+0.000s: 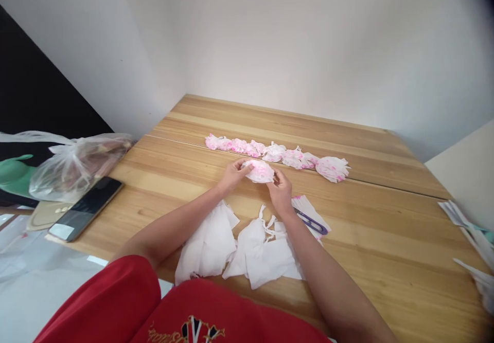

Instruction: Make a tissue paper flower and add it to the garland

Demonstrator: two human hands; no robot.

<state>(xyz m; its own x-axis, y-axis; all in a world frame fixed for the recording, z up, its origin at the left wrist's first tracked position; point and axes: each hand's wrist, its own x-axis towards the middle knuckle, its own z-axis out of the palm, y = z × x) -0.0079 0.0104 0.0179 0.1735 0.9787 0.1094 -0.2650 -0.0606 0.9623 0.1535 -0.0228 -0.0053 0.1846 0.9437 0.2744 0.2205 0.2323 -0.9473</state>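
Observation:
Between my two hands is a round, ruffled tissue-paper flower [259, 171], white with pink in its middle. My left hand [233, 175] pinches its left edge, thumb on top. On the opposite edge, the fingers of my right hand [280, 187] grip it. Just beyond lies a row of similar pink and white paper flowers [274, 151]. White tissue sheets [210, 242] and torn tissue pieces [266, 255] lie nearer my body, below my forearms. Purple-handled scissors [312, 222] rest on a pink-edged folded tissue [309, 209], partly hidden by my right forearm.
A black phone [87, 208] lies at the wooden table's [386, 250] left edge. Beside it are a clear plastic bag [79, 165] with something inside and a green object [17, 176]. White strips [469, 230] sit at the right edge. Walls [289, 44] rise behind the table.

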